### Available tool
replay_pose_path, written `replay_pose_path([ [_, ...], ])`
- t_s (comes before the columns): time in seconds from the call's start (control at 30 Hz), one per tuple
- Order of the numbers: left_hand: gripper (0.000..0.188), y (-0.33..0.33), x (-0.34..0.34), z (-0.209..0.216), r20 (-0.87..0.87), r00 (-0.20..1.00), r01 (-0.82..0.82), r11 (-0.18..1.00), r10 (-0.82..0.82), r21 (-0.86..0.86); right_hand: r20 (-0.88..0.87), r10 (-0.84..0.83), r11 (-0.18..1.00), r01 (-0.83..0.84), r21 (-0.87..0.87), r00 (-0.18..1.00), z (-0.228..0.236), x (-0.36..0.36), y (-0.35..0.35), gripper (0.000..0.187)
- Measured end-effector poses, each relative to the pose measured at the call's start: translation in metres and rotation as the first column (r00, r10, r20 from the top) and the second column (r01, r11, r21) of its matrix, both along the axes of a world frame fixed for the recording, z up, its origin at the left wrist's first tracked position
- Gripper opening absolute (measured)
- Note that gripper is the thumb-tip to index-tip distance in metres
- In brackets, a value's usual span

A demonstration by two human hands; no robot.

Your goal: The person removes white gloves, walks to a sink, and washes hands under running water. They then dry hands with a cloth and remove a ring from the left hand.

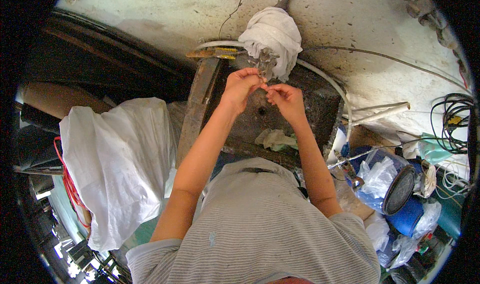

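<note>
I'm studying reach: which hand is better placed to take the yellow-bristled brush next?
Probably the left hand: it looks nearer the yellow-bristled brush, while the right hand sits farther right.

short-sleeved striped shirt (260, 224), seemingly grey

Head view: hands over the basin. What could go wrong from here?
1. The left hand and right hand are close together over the dark basin; anything small slipping from them might fall into the round hole in its floor. Whether they hold anything is unclear.
2. The crumpled cloth inside could shift and block that hole.
3. The yellow-bristled brush near the back left corner might get knocked in.
</note>
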State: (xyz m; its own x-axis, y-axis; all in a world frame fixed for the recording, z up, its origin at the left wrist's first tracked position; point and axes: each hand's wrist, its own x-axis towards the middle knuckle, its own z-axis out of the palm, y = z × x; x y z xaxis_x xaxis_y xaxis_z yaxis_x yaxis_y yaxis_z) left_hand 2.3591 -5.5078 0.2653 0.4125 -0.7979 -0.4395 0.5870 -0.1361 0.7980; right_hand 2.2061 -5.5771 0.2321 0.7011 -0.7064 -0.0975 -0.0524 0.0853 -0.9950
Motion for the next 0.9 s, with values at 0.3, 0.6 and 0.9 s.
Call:
replay_pose_path([
  [0.3,0.026,0.006,0.004,0.013,-0.175,0.984,0.020,0.998,-0.030,-0.058,0.028,-0.013,1.000,0.013,-0.010,1.000,-0.001,0.002,-0.001,0.013],
  [0.6,0.034,0.005,0.003,0.010,-0.162,0.985,0.043,0.994,-0.060,-0.104,0.011,-0.041,0.999,0.041,-0.009,0.999,0.001,0.004,-0.002,0.014],
  [0.9,0.034,0.003,0.002,0.004,-0.066,0.996,0.049,0.998,-0.051,-0.037,0.008,-0.009,1.000,0.009,-0.005,1.000,-0.004,0.003,0.000,0.012],
])
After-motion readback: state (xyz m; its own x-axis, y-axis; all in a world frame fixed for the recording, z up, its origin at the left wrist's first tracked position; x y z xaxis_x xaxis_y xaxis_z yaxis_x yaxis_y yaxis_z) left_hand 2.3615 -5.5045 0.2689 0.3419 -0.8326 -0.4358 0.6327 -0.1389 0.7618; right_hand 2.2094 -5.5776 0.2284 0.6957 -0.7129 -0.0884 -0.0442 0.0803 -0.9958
